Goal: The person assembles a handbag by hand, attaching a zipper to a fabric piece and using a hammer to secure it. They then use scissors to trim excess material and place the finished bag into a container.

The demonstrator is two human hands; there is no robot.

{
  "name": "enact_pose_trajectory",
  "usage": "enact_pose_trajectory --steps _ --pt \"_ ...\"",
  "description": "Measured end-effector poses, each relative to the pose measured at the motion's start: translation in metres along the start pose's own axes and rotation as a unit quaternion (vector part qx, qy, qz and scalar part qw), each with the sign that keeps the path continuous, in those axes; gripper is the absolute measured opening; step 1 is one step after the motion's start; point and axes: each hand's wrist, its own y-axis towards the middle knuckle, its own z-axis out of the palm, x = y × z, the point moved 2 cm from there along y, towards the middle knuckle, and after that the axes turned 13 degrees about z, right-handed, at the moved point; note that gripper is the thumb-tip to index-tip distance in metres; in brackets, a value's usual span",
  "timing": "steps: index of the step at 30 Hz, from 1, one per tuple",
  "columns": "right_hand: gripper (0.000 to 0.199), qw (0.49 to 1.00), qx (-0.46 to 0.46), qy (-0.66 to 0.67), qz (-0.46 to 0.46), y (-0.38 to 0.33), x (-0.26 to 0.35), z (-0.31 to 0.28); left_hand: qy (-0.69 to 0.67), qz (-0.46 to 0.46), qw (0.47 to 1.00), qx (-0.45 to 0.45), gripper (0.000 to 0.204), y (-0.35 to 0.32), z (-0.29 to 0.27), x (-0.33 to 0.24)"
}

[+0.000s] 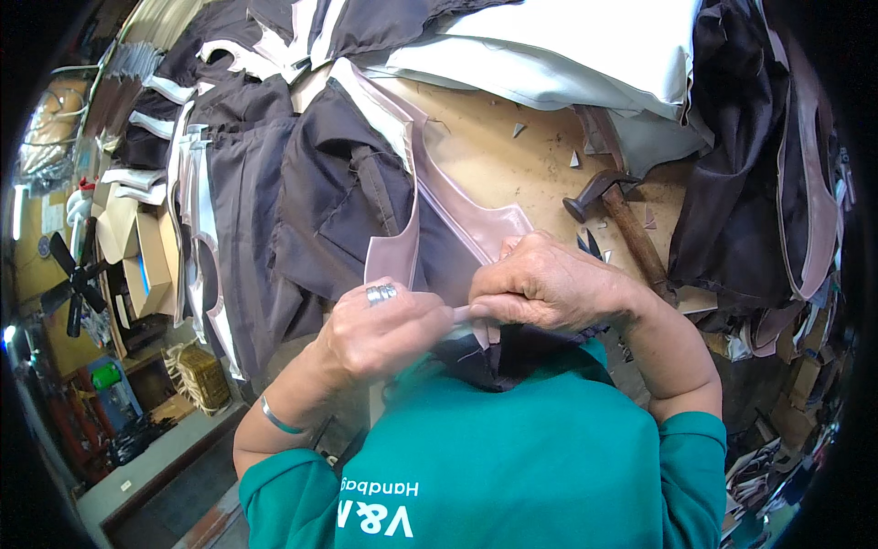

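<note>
Close to my body, my left hand [375, 325] and my right hand [549, 284] meet over an unfinished bag piece of pink leather-like panel [457, 206] and dark brown lining [338, 183]. The fingers of both hands are closed in a pinch on its near edge, thumbs almost touching. A ring sits on the left hand, which is slightly blurred. What exactly lies between the fingertips is mostly hidden. Some lining hangs below the hands against my green shirt. To the right of my right hand rests a hammer [622, 215] with a wooden handle.
White sheet material [567, 55] covers the far side of the tan worktop [476, 128], where small scraps lie. More dark lining pieces [247, 183] are heaped at left, others [732, 165] at right. A black fan [73, 284] and cardboard box [146, 256] stand far left.
</note>
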Motion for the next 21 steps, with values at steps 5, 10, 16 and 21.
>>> enact_pose_trajectory --steps 5,10,16,21 --pt "0.020 1.000 0.006 0.016 0.007 0.002 0.000 -0.001 0.066 0.074 0.995 0.028 0.019 0.000 -0.001 -0.002" --pt "0.020 1.000 0.007 -0.003 0.026 0.001 -0.002 -0.003 0.037 0.000 0.999 -0.023 0.024 -0.011 0.005 0.001" --pt "0.022 0.999 0.020 0.005 0.041 0.000 -0.003 -0.005 0.094 0.053 0.994 0.029 0.016 -0.012 0.004 0.000" --pt "0.022 0.998 0.036 0.000 0.059 -0.001 -0.001 -0.005 0.135 0.120 0.980 0.081 0.015 -0.014 0.002 -0.005"
